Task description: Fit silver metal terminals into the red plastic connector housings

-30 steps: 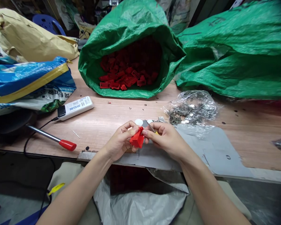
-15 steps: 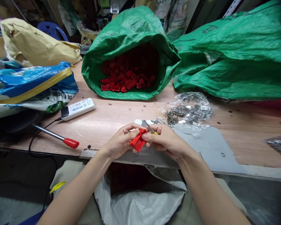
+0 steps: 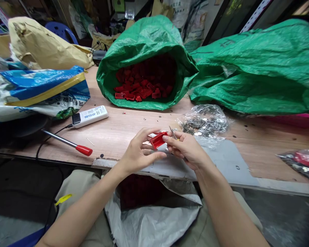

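Note:
A hollow red plastic part [image 3: 158,140] is held above the front of the table between both hands. My right hand [image 3: 181,145] pinches its right end and also has a thin pointed metal tool [image 3: 172,132] in its grasp, the tip pointing up and away. My left hand [image 3: 141,151] is at the part's left side, thumb stretched out away from it, fingers behind and beside the part. Many similar red parts [image 3: 141,90] lie in the mouth of the green sack [image 3: 146,37].
A clear plastic bag of small metal pieces [image 3: 206,120] lies behind my right hand. To the left are a white power bank [image 3: 90,116] and a red-tipped lever [image 3: 83,150]. A grey-white sack [image 3: 154,226] hangs open below the table edge.
My left thumb has come off the red part and spread out. The part has turned, so its hollow side shows. The whole view has shifted slightly.

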The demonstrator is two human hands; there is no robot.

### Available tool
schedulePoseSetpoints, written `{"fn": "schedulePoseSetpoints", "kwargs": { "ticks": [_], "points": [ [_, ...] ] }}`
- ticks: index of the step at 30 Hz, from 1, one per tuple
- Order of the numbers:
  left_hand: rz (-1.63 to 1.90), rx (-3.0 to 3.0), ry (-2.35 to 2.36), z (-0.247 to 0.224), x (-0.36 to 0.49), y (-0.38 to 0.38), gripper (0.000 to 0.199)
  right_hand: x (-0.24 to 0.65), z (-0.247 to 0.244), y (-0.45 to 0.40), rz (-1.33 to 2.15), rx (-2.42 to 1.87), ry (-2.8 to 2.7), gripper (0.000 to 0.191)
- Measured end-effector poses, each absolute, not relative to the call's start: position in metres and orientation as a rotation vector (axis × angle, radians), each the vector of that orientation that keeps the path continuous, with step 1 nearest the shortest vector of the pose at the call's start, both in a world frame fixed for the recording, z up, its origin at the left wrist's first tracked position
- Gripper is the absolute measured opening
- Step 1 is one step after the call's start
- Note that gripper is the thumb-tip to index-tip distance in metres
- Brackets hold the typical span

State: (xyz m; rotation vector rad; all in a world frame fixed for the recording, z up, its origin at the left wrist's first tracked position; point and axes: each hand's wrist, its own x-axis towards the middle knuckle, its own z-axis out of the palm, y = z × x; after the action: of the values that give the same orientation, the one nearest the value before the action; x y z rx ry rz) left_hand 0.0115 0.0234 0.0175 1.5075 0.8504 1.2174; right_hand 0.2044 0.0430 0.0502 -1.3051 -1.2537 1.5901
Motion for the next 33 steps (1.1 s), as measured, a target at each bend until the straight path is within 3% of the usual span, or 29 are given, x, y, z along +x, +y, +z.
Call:
{"fn": "schedulePoseSetpoints", "kwargs": {
  "ticks": [3,8,12,15,18,23,33],
  "points": [
    [1.271,1.530,0.982,0.017,0.013,0.020,0.035,0.215,0.051,0.041,1.446,-1.382,-1.549,0.044],
    [1.100,1.653,1.144,0.013,0.004,0.019,0.040,0.233,0.041,0.040,0.730,-1.479,-2.084,0.016],
    [1.132,1.993,1.138,0.006,-0.003,0.015,0.031,0.229,0.034,0.039,0.579,-1.477,-2.319,0.011],
    [1.157,2.105,1.130,0.001,-0.004,0.011,0.041,0.224,0.035,0.038,0.529,-1.513,-2.408,0.008],
    [1.191,2.086,1.153,-0.003,-0.002,0.009,0.045,0.224,0.037,0.040,0.529,-1.553,-2.440,0.008],
    [1.172,2.139,1.077,-0.004,0.003,0.008,0.032,0.232,0.037,0.043,0.644,-1.513,-2.369,0.012],
    [1.181,2.099,1.137,-0.004,0.006,0.010,0.035,0.211,0.042,0.032,1.183,-1.609,-1.835,0.032]
  ]
}}
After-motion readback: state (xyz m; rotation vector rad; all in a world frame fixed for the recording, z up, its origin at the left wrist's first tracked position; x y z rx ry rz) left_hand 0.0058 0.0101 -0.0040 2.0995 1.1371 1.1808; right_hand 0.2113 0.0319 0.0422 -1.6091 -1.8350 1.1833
